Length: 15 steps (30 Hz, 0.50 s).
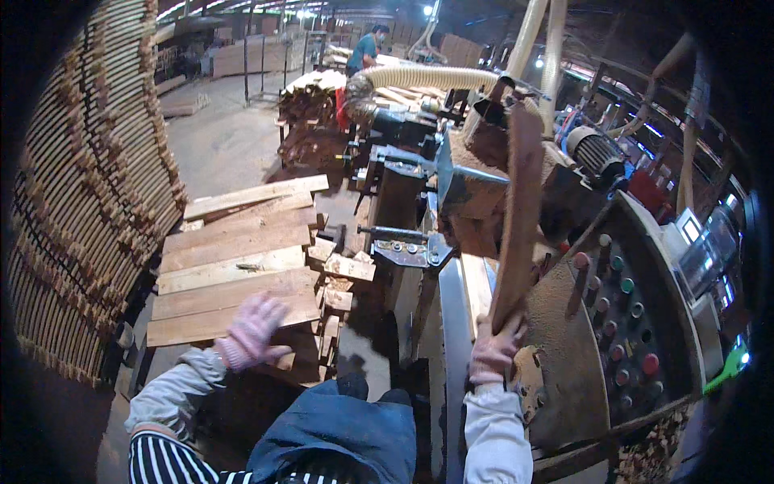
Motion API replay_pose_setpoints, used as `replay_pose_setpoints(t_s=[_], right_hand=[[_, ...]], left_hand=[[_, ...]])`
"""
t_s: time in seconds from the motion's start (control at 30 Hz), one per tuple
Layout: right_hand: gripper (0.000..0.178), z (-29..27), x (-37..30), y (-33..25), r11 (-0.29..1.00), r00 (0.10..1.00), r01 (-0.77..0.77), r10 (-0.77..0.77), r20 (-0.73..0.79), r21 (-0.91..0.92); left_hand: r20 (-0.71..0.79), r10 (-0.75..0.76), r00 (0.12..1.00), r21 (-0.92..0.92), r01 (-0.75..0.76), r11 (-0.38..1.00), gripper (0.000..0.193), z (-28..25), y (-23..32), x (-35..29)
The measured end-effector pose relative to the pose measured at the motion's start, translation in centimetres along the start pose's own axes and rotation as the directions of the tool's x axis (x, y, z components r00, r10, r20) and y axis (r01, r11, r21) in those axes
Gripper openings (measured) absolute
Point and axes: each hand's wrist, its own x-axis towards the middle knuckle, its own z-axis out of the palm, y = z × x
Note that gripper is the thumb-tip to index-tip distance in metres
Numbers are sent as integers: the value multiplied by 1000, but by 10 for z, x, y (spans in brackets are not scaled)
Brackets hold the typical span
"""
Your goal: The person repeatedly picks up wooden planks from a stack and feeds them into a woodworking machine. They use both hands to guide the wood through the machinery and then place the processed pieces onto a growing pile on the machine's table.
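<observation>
2 hands (251,329) (493,348): right gripping plank (516,218), left over boards (234,278).

Control panel (621,323) with round coloured buttons sits at right, sawdust over its near side. Left of the panel, a grey metal machine bed (453,323). Above the panel, an electric motor (595,149) and a ribbed dust hose (427,78). Far left of the panel, a tall stack of slats (89,210). Well beyond the panel, a person in a teal top (364,50).
</observation>
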Motion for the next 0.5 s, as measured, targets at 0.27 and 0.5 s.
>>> replay_pose_setpoints(t_s=[0.27, 0.5], right_hand=[[95, -167, -175, 19, 971, 977, 74, -25, 213, -227], [34, -148, -279, 177, 935, 936, 348, -351, -28, -60]], left_hand=[[125, -199, 972, 241, 165, 956, 82, 21, -106, -105], [-68, -64, 996, 230, 78, 970, 72, 13, -120, -98]])
